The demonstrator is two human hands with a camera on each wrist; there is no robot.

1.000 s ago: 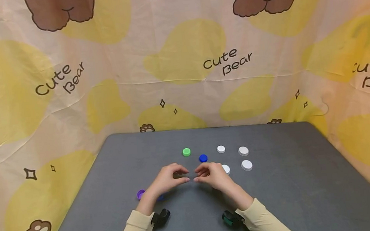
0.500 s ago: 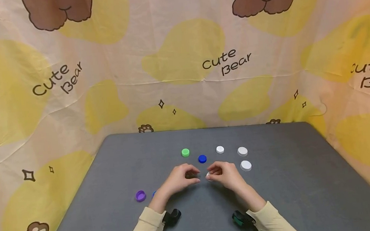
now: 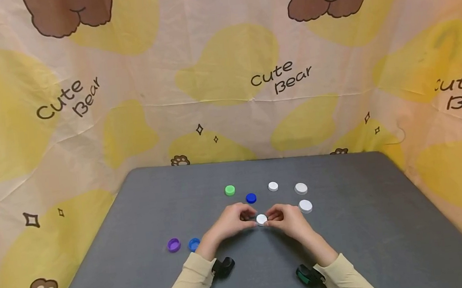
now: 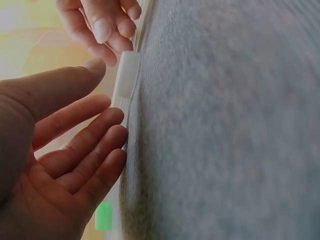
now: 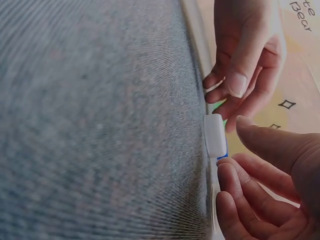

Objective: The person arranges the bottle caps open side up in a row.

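A small round white bottle cap (image 3: pixel 261 219) lies on the grey table between my hands. My left hand (image 3: pixel 231 221) is just left of it, thumb and fingers apart, fingertips close to the cap's side. Opposite, my right hand (image 3: pixel 289 218) has its loosely bent fingers and thumb at the right side. In the left wrist view the white cap (image 4: pixel 129 74) stands beyond the left fingertips, beside the other hand's fingers. The right wrist view shows the cap (image 5: pixel 215 135) in front of the right thumb and fingers, with nothing pinched between them.
Behind the hands sit a green cap (image 3: pixel 230 190), a dark blue cap (image 3: pixel 251 198) and a white cap (image 3: pixel 273 186). Two larger white caps (image 3: pixel 301 188) are to the right. A purple cap (image 3: pixel 174 245) and a blue cap (image 3: pixel 193 244) lie near the left forearm.
Both hands have moved right. The white cap between them, out of sight at first, has come into full view, as has the blue cap by the left forearm. Another white cap is now hidden.
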